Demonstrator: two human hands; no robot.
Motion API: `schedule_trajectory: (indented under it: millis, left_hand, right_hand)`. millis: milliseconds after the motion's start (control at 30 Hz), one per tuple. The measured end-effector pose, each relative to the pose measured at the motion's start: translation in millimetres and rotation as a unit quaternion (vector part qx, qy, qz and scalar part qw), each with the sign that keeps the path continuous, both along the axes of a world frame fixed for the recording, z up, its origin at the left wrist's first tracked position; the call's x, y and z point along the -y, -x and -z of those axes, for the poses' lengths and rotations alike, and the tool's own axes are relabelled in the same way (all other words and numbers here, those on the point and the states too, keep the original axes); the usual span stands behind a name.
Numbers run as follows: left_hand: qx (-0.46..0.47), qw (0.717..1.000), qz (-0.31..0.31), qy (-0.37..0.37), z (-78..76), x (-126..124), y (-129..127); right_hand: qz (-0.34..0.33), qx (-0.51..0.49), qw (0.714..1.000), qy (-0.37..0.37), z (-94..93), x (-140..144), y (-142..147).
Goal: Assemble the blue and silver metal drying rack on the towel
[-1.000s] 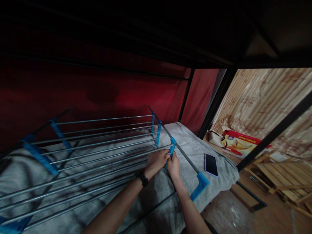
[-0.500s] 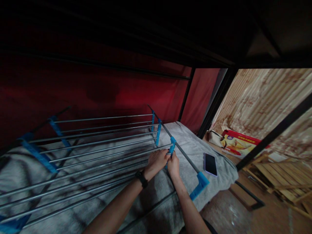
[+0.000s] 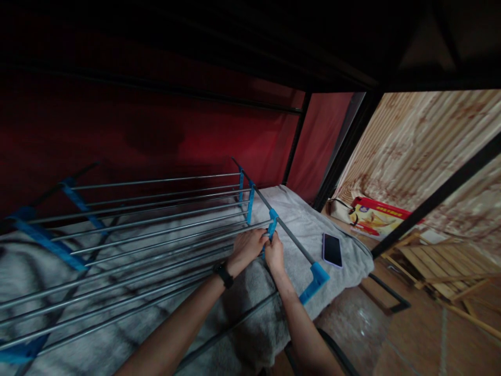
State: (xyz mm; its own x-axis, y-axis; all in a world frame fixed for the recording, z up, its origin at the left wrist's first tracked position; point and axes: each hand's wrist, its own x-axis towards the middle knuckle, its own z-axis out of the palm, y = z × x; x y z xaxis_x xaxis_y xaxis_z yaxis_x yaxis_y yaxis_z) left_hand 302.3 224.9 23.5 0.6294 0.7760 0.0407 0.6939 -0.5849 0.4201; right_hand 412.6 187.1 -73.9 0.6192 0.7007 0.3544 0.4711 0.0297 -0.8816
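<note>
So the biggest thing here is the drying rack [image 3: 129, 230], lying flat on a grey blanket [image 3: 313, 230] and taking up most of the lower left of the view. I'll use the rack as the landmark. It's long grey metal rods running side by side, capped with blue plastic connectors. Behind the rack there's a red curtain [image 3: 156, 136], pretty dark. Off past the rack's right end, a black bed-frame post [image 3: 344, 151] stands up, and beyond that there's a red and yellow box [image 3: 378, 216] on the floor against a striped wall.

On the blanket just right of the rack's end rail sits a phone [image 3: 332, 249], face up, screen dark, not touching the rack.

Now your hands. Both are at the rack's right end, right up against each other. Your left hand [image 3: 246, 249], the one with the black watch [image 3: 224, 274], is curled closed over the ends of the rods. Your right hand [image 3: 274, 254] is also closed, pinching the blue connector [image 3: 271, 225] where a rod meets the end rail. How tight either grip is, I can't tell.
</note>
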Motion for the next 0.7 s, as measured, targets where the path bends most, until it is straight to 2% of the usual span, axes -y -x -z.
schedule_trajectory:
  millis: [433, 700]
  left_hand:
    - [-0.003, 1.000, 0.014, -0.004, 11.9, -6.3, 1.7]
    - [-0.008, 1.000, 0.013, 0.001, 6.7, -3.8, 2.0]
  right_hand:
    - [0.002, 0.000, 1.000, 0.008, 2.7, -0.9, -0.2]
    - [0.011, 0.003, 1.000, 0.009, 5.6, -1.3, 2.0]
